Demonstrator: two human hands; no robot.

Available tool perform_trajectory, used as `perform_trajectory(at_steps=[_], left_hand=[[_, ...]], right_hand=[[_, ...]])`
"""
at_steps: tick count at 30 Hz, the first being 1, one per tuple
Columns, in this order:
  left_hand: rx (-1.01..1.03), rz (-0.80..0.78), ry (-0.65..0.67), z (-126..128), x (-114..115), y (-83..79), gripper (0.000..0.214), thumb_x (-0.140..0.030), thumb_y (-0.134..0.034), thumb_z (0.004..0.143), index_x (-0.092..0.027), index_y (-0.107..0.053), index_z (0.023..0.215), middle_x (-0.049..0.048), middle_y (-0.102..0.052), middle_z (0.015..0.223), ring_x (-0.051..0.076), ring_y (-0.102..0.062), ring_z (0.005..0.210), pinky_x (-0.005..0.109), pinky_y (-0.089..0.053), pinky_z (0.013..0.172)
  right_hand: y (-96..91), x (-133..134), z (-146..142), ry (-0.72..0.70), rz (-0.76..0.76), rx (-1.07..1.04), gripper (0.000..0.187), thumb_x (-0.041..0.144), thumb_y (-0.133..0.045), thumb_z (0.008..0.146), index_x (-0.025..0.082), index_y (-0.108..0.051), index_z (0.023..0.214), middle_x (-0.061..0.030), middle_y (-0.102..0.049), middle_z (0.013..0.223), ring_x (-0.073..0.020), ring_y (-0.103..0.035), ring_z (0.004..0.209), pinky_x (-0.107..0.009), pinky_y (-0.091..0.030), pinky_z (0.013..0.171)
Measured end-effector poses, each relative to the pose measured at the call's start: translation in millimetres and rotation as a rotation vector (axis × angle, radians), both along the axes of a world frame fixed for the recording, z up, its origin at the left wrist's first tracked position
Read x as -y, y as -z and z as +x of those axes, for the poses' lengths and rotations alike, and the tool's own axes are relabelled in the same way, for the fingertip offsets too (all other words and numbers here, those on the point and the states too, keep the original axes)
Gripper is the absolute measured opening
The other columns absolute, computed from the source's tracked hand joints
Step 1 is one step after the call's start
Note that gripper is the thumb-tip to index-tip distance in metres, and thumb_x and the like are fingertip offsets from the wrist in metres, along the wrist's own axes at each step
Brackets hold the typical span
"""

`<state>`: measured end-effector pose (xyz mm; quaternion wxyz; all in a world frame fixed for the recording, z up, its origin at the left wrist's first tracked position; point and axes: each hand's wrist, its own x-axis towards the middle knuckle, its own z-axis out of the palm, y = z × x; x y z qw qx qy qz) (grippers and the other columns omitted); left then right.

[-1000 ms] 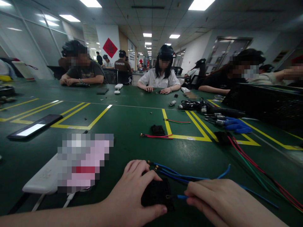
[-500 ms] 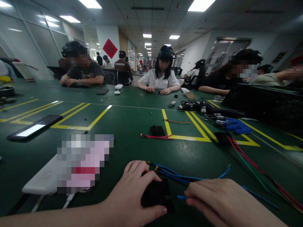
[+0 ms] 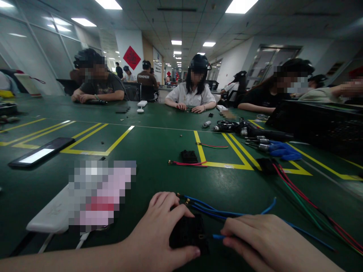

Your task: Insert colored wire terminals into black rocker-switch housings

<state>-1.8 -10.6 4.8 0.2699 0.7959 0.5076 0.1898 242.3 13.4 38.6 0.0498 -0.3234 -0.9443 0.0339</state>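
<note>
A black plastic block (image 3: 189, 232), probably a connector housing, lies on the green table under my left hand (image 3: 166, 228). Thumb and fingers are wrapped round its left side and hide part of it. My right hand (image 3: 252, 236) pinches a blue wire (image 3: 217, 237) close to its end. The wire's metal terminal points left at the block's right edge; whether it has entered a slot I cannot tell. Just beyond the hands lie several loose blue wires (image 3: 211, 210) with brass terminals at their left ends.
Ahead sit another black block (image 3: 189, 156) and short red wires (image 3: 188, 164). A block with red and green wires (image 3: 268, 165), blue-handled tools (image 3: 283, 150) and a black box (image 3: 314, 126) stand right. Left are a white power bank (image 3: 52, 211) and a phone (image 3: 42, 152). Co-workers sit across.
Very little differs. Both hands keep their grip, and the wire's end stays at the block's right edge with only a slight shift.
</note>
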Motion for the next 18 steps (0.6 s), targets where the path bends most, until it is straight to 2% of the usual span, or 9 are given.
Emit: perform_trajectory(at_steps=[6,18], left_hand=[[-0.005,0.033,0.020,0.0,-1.9,-0.6,0.043,-0.027,-0.083,0.069,-0.025,-0.062,0.106,0.0052,-0.054,0.109,0.033,-0.047,0.110,0.054,-0.038,0.098],[-0.003,0.023,0.005,0.5,-1.4,-0.7,0.043,-0.027,-0.083,0.068,-0.026,-0.063,0.105,0.0047,-0.054,0.110,0.034,-0.046,0.112,0.055,-0.038,0.099]], right_hand=[[0.8,1.4,2.2,0.025,-0.032,0.009,0.019,0.006,-0.060,0.086,0.026,-0.061,0.087,0.0066,-0.070,0.076,-0.0148,-0.070,0.066,-0.025,-0.051,0.060],[-0.9,3.0,3.0,0.018,-0.027,0.011,0.019,0.007,-0.059,0.088,0.026,-0.061,0.088,0.0059,-0.070,0.078,-0.0149,-0.069,0.066,-0.026,-0.050,0.059]])
